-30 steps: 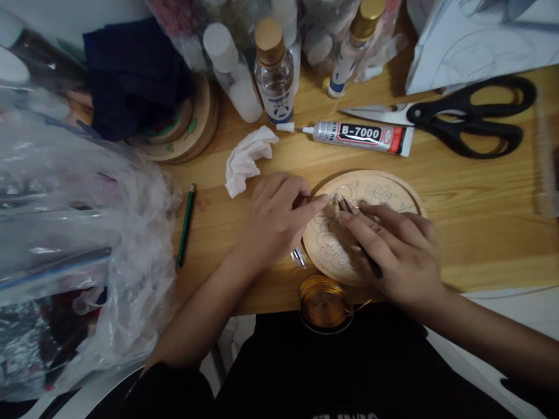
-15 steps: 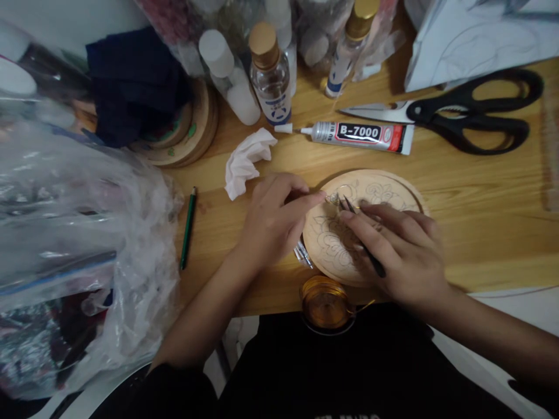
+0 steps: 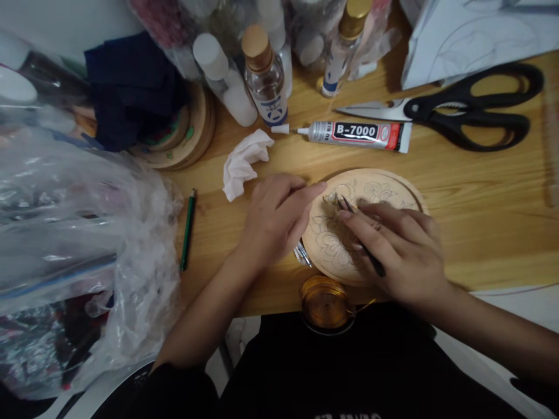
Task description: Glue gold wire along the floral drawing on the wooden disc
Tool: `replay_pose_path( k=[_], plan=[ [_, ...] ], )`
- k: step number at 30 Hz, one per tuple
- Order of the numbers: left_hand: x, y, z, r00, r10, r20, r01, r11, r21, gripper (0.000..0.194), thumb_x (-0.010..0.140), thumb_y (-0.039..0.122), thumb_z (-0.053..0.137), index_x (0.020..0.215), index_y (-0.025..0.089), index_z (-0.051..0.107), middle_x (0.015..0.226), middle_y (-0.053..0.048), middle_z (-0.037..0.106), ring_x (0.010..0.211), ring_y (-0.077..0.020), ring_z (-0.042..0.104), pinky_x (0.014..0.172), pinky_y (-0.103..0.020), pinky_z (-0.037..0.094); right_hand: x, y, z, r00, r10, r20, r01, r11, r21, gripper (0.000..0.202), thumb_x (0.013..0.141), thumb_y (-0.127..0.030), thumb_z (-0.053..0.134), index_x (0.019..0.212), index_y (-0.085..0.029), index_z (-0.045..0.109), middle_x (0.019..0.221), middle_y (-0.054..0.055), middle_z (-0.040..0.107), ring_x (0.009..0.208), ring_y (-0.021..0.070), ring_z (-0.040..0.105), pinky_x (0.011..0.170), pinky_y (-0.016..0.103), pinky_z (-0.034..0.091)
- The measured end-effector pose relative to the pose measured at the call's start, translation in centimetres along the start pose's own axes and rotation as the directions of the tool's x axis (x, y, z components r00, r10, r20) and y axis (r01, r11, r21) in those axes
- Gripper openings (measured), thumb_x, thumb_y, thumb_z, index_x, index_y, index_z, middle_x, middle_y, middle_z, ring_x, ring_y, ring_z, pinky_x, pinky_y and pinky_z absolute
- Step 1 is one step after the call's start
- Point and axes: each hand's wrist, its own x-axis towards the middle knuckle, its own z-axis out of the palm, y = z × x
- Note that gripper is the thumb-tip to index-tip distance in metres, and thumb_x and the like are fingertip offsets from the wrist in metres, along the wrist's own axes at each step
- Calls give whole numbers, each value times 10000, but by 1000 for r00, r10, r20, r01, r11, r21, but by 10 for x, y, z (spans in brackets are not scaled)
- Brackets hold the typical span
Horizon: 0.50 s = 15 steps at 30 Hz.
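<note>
A round pale wooden board (image 3: pixel 325 233) with flower outlines drawn on it lies near the table's front edge. Black tweezers (image 3: pixel 373 260) are held in my right hand (image 3: pixel 404 250), which rests over the board's right part. Their tips point at a small bent piece of gold wire (image 3: pixel 331 198) on the upper left of the drawing. My left hand (image 3: pixel 275 218) hovers at the board's left rim, its index finger stretched out beside that wire and nothing visible in it. A spool of copper-coloured wire (image 3: pixel 326 305) sits at the table edge just below the board.
Behind the board lie a B-7000 glue tube (image 3: pixel 360 135), black-handled scissors (image 3: pixel 441 110) and a crumpled tissue (image 3: pixel 247 163). Bottles (image 3: pixel 265 81) stand at the back. To the left are a green pencil (image 3: pixel 188 230) and plastic bags (image 3: pixel 144 244). Small silver-tipped sticks (image 3: pixel 303 254) touch the board's left side.
My left index fingertip has lifted up and away from the gold wire piece. The right hand and tweezers stay almost in place.
</note>
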Motion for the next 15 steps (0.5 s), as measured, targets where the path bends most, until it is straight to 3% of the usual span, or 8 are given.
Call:
replay_pose_path(
  k=[4,7,15],
  plan=[
    [0,2,0,994,-56,-89,52,998,-48,37,931,182,629,964,195,637,909,-37,687,868,-158,617,741,-319,509,0,0,0,1000,7,3,-7,1000,16,636,871,-131,587,1485,-157,424,1182,84,738,1144,218,620,900,339,440],
    [1,3,-2,982,-94,-166,80,993,-88,68,908,170,672,871,207,629,850,-4,710,816,-132,635,726,-304,512,0,0,0,1000,6,5,-6,1000,3,591,872,-136,591,1448,-152,460,1186,93,737,1144,212,623,899,328,435],
    [3,2,-4,978,-140,-153,126,987,-98,80,926,215,659,849,193,657,829,8,734,787,-122,658,741,-286,526,0,-1,0,1000,7,-6,-7,1000,-9,510,882,-141,582,1386,-159,509,1185,86,738,1149,200,626,921,323,425]
  ],
)
